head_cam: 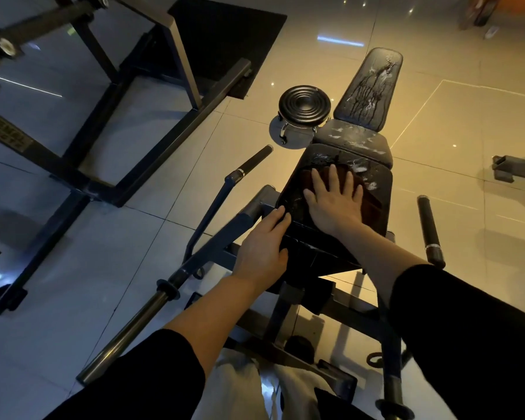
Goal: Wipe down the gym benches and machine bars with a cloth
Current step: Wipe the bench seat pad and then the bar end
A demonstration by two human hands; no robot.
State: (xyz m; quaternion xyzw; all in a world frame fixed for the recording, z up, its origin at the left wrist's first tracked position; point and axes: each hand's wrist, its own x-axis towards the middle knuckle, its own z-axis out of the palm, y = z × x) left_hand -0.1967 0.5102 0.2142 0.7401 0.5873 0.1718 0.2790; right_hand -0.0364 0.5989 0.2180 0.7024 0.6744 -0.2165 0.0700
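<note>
A black, cracked chest pad (373, 174) of a gym machine stands in front of me. A dark brown cloth (373, 204) lies flat on the pad. My right hand (334, 198) presses on the cloth with fingers straight and spread. At the pad's near left edge, my left hand (264, 250) grips the padding, thumb on its front face. Beyond the pad lie a worn seat pad (355, 140) and a scuffed back pad (370, 89). Two black-gripped handle bars flank the pad, the left bar (252, 162) and the right bar (429, 225).
A round black stool (303, 106) stands left of the seat. A dark steel machine frame (109, 125) and a black floor mat (225, 40) fill the upper left. A chrome plate-loading bar (128, 331) juts out at lower left. Glossy tiled floor (467, 122) surrounds everything.
</note>
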